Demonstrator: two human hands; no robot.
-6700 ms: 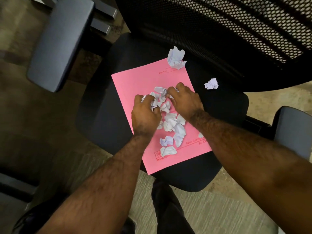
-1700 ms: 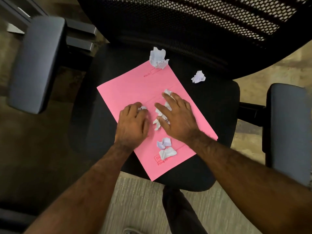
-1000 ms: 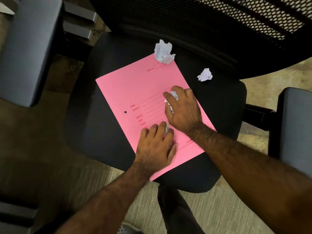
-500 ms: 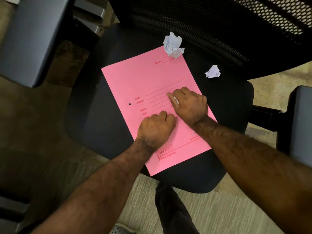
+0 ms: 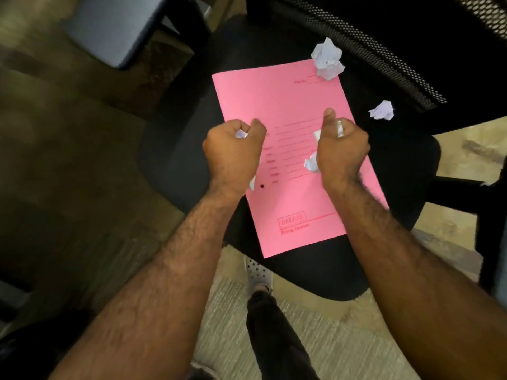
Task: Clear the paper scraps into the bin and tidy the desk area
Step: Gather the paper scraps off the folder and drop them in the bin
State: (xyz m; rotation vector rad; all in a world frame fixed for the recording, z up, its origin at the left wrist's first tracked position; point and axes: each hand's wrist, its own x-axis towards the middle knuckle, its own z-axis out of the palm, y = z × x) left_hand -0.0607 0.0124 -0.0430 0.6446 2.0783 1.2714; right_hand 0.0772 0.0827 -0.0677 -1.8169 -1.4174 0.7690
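A pink file folder [image 5: 277, 102] lies flat on the black seat of an office chair [image 5: 178, 149]. My left hand [image 5: 233, 154] is a fist over the folder's left edge, with white paper scraps poking out between its fingers. My right hand [image 5: 341, 153] is also a fist over the folder's right side, and white scraps [image 5: 311, 163] stick out of it. A larger crumpled paper ball [image 5: 327, 59] rests on the folder's far corner. A small crumpled scrap [image 5: 382, 111] lies on the seat to the right of the folder. No bin is in view.
The chair's mesh backrest [image 5: 384, 37] rises behind the folder. A grey armrest [image 5: 115, 26] sticks out at the upper left. My dark trouser leg [image 5: 274, 325] and white shoe [image 5: 258, 272] stand on the carpet in front of the seat.
Both hands have closed around the scraps, lifted off the folder and moved apart. The middle of the folder now has no scraps on it. The view has shifted left.
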